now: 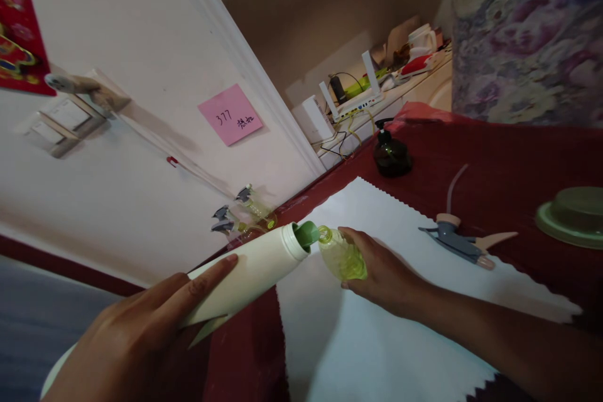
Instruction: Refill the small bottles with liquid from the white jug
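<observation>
My left hand [151, 333] is wrapped round a large white bottle [249, 273] with a green spout [306, 233], tipped so the spout meets the open neck of a small yellow-green bottle [342, 255]. My right hand [384, 273] grips that small bottle, holding it tilted over a white cloth [377, 339] spread on the red table [518, 157]. A detached grey spray trigger head [459, 242] with its dip tube lies on the cloth's far right edge, apart from both hands.
Two small spray bottles [245, 213] stand by the white wall at the table's left edge. A dark pump bottle [391, 154] sits at the back. A green bowl [572, 217] rests at the right. A router [358, 100] and clutter fill the shelf behind.
</observation>
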Motion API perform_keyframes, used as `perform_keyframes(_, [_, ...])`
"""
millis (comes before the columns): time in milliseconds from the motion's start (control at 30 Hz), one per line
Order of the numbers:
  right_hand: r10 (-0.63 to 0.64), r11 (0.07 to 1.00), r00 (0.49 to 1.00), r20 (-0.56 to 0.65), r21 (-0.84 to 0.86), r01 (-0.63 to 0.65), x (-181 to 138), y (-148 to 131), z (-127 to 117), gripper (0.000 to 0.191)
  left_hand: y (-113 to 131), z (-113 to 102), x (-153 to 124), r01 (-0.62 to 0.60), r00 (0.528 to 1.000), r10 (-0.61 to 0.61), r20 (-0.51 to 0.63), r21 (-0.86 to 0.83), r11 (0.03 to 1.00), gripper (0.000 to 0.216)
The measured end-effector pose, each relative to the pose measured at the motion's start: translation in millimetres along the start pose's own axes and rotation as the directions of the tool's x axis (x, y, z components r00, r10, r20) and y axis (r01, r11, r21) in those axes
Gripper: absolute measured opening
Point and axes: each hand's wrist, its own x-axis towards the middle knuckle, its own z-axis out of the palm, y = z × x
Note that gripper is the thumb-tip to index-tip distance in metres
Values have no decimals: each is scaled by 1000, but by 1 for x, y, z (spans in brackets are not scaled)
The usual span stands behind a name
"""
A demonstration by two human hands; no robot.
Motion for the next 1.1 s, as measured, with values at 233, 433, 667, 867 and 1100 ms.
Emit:
perform_keyframes(233, [2, 1000, 1000, -2, 6, -2, 0, -1, 0, 89, -1, -2, 1, -24, 999, 24, 22, 5, 1000, 63])
perform_keyframes(433, [0, 1000, 1000, -17, 15, 1, 0, 1, 1, 89, -4, 2, -1, -11, 1000, 11, -7, -1, 1000, 64])
perform_keyframes(667, [0, 1000, 1000, -15, -4, 0, 1, 2, 2, 90, -7, 3, -2, -45, 998, 43, 38, 43, 998, 64])
perform_keyframes(867, [8, 1000, 1000, -8, 5, -8, 0, 0, 1, 90, -6, 0, -1, -70, 997, 68, 41, 54, 996, 63])
perform_keyframes(1100, [2, 1000, 1000, -10, -8, -2, -1, 1, 1, 90, -7, -2, -3, -52, 996, 46, 73, 79, 996, 63])
